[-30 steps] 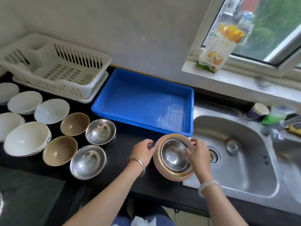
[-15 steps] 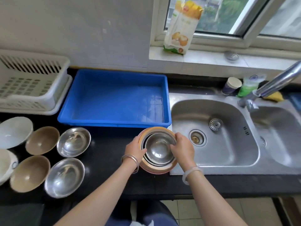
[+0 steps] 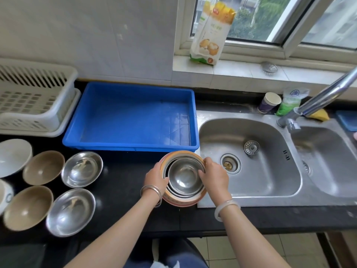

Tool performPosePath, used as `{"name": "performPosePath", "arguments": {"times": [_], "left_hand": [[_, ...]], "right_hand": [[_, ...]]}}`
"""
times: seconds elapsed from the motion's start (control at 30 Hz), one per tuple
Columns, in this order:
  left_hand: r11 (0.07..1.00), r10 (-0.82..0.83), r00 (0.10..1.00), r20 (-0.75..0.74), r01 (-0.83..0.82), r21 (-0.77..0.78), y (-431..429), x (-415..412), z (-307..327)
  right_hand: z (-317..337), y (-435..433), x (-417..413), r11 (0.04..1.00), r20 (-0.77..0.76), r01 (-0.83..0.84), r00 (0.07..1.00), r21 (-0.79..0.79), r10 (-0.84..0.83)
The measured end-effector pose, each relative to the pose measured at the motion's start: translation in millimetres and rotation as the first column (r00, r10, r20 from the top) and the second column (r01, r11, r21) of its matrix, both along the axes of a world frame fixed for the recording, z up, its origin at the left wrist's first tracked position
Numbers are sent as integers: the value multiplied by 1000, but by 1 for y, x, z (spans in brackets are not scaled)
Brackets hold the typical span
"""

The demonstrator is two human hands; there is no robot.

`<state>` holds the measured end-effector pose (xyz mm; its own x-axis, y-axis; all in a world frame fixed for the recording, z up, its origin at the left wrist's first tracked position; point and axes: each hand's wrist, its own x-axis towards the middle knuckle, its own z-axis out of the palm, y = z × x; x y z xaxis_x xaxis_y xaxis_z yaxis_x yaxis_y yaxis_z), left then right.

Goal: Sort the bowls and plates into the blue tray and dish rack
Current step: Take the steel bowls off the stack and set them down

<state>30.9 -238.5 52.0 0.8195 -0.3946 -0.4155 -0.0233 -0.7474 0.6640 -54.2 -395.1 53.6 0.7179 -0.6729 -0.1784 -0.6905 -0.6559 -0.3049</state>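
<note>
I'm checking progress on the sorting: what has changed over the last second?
Nothing was moved, taken or released. The left hand and right hand still grip the stack of bowls in front of the blue tray; only the camera swung. The dish rack stays put.

A printed bag (image 3: 210,33) stands on the tiled windowsill (image 3: 241,74).

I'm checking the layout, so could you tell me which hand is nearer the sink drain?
Right. The right hand grips the rim of the bowl stack beside the drain; the left hand holds the opposite rim, farther away.
</note>
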Motion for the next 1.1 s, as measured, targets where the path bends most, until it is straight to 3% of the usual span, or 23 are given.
{"name": "performPosePath", "arguments": {"times": [0.13, 0.57, 0.93, 1.1], "left_hand": [[1000, 3, 1000, 3, -3, -2, -1, 0, 0], [999, 31, 999, 10, -31, -18, -1, -2, -3], [999, 11, 999, 37, -13, 35, -8, -3, -2], [994, 5, 997, 72, -12, 108, -14, -3, -1]], "right_hand": [[-1, 2, 0, 999, -3, 8, 1000, 35, -8], [1, 10, 2, 988, -38, -91, 995, -122, 87], [13, 2, -1, 992, 316, 121, 943, -39, -102], [17, -6, -6, 986, 367, 165, 916, 28, -163]]}}
